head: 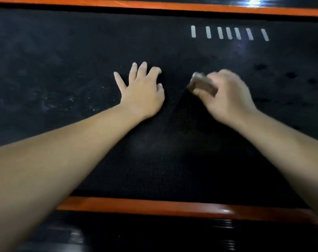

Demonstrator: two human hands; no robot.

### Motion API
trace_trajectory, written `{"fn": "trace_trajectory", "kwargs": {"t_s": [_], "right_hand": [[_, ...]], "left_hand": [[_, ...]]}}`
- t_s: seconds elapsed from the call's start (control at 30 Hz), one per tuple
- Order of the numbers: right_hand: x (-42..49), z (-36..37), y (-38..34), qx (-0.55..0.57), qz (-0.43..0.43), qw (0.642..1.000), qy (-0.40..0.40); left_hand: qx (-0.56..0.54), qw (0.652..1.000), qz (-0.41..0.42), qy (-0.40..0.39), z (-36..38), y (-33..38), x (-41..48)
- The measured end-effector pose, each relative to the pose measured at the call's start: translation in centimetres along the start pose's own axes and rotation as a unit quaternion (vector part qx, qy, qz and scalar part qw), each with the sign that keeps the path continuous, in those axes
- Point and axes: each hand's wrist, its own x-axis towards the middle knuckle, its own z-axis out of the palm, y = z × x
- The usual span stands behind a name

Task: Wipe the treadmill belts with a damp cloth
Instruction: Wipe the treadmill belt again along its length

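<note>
While both forearms reached over it, belt (154,42): black and textured, between the near orange rail (154,206) and the far orange rail (154,5).
Left hand (142,90): fingers spread, grasping nothing, palm resting on the belt near its middle.
Right hand (225,95): blurred, fingers curled round the cloth, just right of the left hand.
Cloth (202,84): brownish wad in the right hand, low over the belt; contact unclear.
White dashes (229,33): 7 in a row, far right.
Pale specks (71,100): left of the left hand.
</note>
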Motion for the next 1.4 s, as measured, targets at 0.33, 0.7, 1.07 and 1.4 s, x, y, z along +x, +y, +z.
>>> {"fn": "trace_trajectory", "kwargs": {"t_s": [0.33,0.7,1.07,1.4], "right_hand": [[7.4,-0.3,4.0,0.004,0.067,0.998,-0.013],[16.5,1.6,6.4,-0.009,0.066,0.998,0.006],[22.1,3.2,6.3,-0.035,0.115,0.992,0.03],[24.2,3.6,5.9,-0.061,0.123,0.99,0.04]], "left_hand": [[0.016,1.0,-0.024,0.002,1.2,2.6,2.9],[0.078,0.994,-0.071,0.034,3.6,5.9,5.0],[0.09,0.993,-0.067,0.046,3.9,5.9,5.0],[0.094,0.992,-0.071,0.044,3.8,6.3,5.1]]}}
